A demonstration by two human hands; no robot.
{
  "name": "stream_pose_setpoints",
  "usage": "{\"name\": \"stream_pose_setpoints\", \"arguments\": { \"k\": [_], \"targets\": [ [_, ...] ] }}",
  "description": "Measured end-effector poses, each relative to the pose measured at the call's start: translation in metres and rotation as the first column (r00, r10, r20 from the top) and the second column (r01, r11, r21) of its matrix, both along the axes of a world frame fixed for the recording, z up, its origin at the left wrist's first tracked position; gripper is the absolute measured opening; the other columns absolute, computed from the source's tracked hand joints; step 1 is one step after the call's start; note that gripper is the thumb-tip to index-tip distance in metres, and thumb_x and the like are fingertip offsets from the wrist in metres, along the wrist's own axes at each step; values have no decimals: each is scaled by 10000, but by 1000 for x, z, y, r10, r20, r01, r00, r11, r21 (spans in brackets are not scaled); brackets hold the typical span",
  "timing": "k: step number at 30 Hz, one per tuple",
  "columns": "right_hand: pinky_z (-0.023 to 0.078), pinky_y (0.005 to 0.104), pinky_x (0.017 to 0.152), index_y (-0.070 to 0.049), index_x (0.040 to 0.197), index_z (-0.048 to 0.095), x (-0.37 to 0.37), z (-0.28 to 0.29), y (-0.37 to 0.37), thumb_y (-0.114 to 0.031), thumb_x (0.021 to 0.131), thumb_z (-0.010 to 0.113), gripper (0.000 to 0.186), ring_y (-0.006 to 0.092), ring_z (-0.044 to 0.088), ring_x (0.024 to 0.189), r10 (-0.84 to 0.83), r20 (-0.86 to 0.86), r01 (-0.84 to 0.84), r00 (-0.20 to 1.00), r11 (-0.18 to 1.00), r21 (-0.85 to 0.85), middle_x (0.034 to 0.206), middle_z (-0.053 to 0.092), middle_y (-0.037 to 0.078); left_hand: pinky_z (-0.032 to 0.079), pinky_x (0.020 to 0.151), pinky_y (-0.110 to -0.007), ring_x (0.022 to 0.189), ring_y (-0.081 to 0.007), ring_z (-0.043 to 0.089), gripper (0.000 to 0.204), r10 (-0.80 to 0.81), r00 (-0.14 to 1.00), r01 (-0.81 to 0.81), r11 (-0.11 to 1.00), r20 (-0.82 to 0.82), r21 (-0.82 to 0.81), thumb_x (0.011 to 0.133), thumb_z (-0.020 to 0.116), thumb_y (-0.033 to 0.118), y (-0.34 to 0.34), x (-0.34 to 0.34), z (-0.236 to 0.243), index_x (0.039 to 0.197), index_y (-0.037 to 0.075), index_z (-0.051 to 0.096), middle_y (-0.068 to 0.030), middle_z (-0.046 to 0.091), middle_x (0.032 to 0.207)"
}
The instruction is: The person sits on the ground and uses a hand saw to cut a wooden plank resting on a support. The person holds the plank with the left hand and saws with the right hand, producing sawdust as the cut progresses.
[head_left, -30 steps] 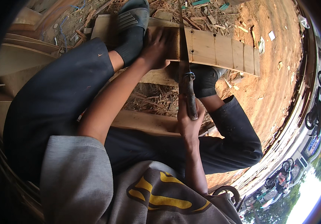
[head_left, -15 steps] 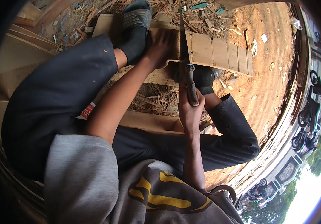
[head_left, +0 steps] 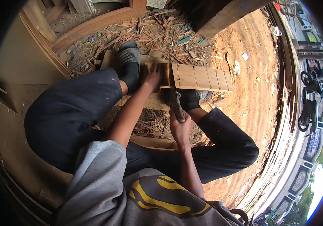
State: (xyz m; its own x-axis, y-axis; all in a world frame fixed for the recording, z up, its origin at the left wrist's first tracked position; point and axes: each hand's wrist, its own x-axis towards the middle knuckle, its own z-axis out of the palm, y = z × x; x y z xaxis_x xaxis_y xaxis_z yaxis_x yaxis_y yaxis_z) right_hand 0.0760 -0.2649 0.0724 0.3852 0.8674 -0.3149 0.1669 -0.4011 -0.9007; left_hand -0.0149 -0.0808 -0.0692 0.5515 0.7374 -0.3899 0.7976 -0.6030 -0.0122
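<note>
A wooden board [head_left: 201,77], marked with cross lines and small holes, lies across my feet, over a lower plank [head_left: 142,101]. My left hand [head_left: 153,75] lies on the board's left part with fingers stretched out and apart, beside my sandalled left foot. My right hand [head_left: 178,124] is closed round the worn handle of a handsaw [head_left: 172,73], below the board's near edge. The thin, dark blade stands on the board just right of my left hand, pointing away from me. My right foot [head_left: 189,100] is partly hidden under the board.
Wood chips [head_left: 135,28] litter the ground. A curved wooden frame [head_left: 84,26] and leaning panels [head_left: 24,60] are at the left. A thick beam [head_left: 229,17] is at the top. Sandy ground [head_left: 244,109] stretches right toward parked motorcycles [head_left: 308,84].
The camera view has shifted, showing more ground and the beam beyond the board. The saw in my right hand moved forward, then slightly back. My left hand stays on the board.
</note>
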Motion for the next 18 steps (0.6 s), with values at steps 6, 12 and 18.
{"name": "stream_pose_setpoints", "arguments": {
  "k": [6, 12, 18],
  "targets": [
    [305, 245, 471, 11, 747, 570, 33, 20, -14, -218, 883, 585, 267, 34, 376, 538, -38, -30, 36, 999, 998, -59, 571, 445, -44, 161, 1066, -642, 1403, -369, 85, 1013, 44, 994, -46, 999, 97, 23, 623, 747, 430, -12, 22, 16, 1420, 24, 271, -178, 169, 1499],
    [331, 277, 489, 11, 722, 553, 26, 26, -22, -225, 863, 607, 280, 58, 390, 553, -14, -105, 8, 994, 998, -57, 571, 450, -27, 167, 1070, -625, 1398, -330, 136, 962, 173, 960, -189, 981, 218, 51, 636, 748, 416, -17, 2, -4, 1406, 46, 307, -167, 209, 1486],
    [407, 344, 550, 41, 762, 567, 33, 60, -55, -225, 857, 577, 283, 120, 486, 580, 14, 18, -10, 1000, 981, -194, 587, 504, 106, 201, 1036, -655, 1372, -349, 201, 971, 201, 971, -207, 977, 129, 41, 627, 741, 392, -46, 21, 18, 1416, 53, 287, -165, 257, 1462]
  ]
}}
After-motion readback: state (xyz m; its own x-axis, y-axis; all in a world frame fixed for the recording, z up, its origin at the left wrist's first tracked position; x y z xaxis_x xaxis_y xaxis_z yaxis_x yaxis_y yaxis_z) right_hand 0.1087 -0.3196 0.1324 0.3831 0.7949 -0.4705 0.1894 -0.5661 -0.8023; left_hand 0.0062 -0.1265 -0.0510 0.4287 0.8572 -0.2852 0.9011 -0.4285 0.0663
